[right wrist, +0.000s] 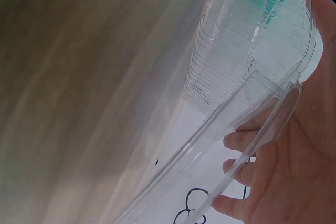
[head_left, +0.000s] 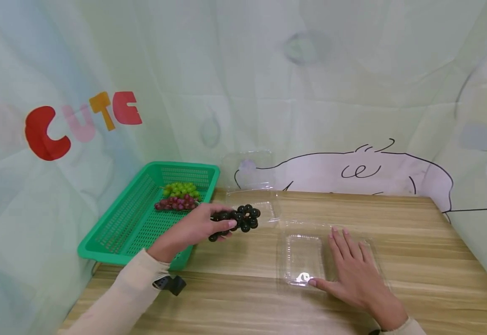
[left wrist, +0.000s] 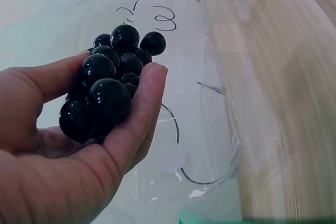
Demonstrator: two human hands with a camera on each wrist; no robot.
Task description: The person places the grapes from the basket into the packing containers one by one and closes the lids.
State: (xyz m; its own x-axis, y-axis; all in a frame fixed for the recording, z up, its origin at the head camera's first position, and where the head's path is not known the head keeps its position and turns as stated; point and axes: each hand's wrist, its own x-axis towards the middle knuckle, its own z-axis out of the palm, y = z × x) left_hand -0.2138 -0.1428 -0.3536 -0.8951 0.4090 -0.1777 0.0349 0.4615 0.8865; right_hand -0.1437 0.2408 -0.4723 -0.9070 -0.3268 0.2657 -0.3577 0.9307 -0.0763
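A bunch of black grapes (head_left: pixel 246 217) is gripped in my left hand (head_left: pixel 197 228), over the table beside the green basket. In the left wrist view my thumb and fingers wrap round the dark, glossy grapes (left wrist: pixel 109 100). My right hand (head_left: pixel 354 270), fingers stretched out and spread, rests on the right part of an opened clear plastic box (head_left: pixel 304 256) on the table. Seen from the right wrist, the clear box's ribbed wall (right wrist: pixel 236 51) and rim stand close by the palm and fingers (right wrist: pixel 239 141).
A green plastic basket (head_left: pixel 113 218) at the left holds green grapes (head_left: pixel 180 189) and red grapes (head_left: pixel 176 203). Another clear plastic box (head_left: pixel 249 184) with a raised lid stands at the table's back edge. Printed cloth (head_left: pixel 243 70) hangs behind the wooden table (head_left: pixel 235 288).
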